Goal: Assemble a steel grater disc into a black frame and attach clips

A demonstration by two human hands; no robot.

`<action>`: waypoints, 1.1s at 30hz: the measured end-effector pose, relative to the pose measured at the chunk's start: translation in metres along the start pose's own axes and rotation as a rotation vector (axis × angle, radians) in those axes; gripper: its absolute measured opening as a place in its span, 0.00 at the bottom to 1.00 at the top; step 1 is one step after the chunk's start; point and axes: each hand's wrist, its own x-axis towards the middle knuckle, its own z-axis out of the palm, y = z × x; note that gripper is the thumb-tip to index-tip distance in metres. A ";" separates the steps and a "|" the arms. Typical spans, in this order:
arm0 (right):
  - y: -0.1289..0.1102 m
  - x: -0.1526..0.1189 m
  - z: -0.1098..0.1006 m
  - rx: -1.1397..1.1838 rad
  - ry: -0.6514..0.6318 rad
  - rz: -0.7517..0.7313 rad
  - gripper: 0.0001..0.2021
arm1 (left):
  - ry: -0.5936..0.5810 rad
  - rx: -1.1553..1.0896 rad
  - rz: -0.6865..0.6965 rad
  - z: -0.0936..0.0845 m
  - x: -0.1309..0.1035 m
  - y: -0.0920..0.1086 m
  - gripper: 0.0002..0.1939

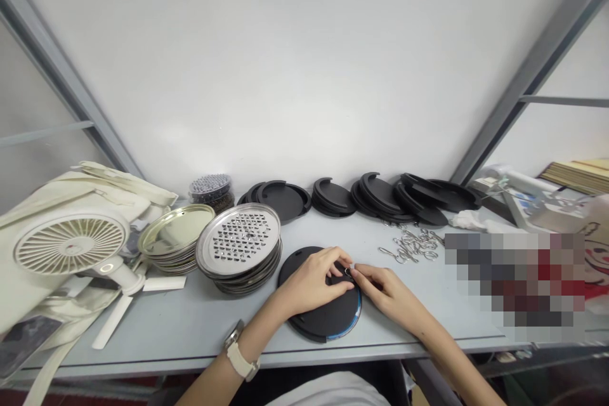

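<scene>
A flat black round case point(316, 314) lies on the table in front of me, with a blue and white strip showing along its lower right rim. My left hand point(314, 279) rests over it, thumb and fingers curled about its upper right part. At that edge my right hand point(380, 288) pinches a small metal ring point(347, 272), partly hidden by the fingertips. A loose pile of metal clasps point(413, 245) lies beyond my right hand. Left of the case stands a stack of round plates topped by a perforated grater disc point(240, 241).
Shiny round lids point(178, 231) are stacked farther left, beside a white fan point(71, 244) and a pale bag point(42, 203). Several black round cases point(333, 195) line the wall. Spiky clear discs point(209, 185) sit at the back left. A pixelated patch covers part of the right side.
</scene>
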 end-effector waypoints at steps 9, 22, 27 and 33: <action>0.002 -0.001 0.000 0.010 -0.002 0.013 0.18 | 0.000 -0.041 -0.023 0.001 0.002 -0.001 0.14; 0.007 0.000 0.001 -0.044 0.061 0.005 0.18 | -0.006 -0.037 0.000 0.001 0.002 -0.001 0.14; -0.002 -0.001 0.002 -0.072 0.063 -0.023 0.16 | 0.004 -0.017 0.028 0.000 0.001 -0.002 0.15; -0.008 -0.001 0.004 -0.112 0.075 -0.024 0.17 | 0.014 -0.006 0.019 0.000 0.001 -0.002 0.14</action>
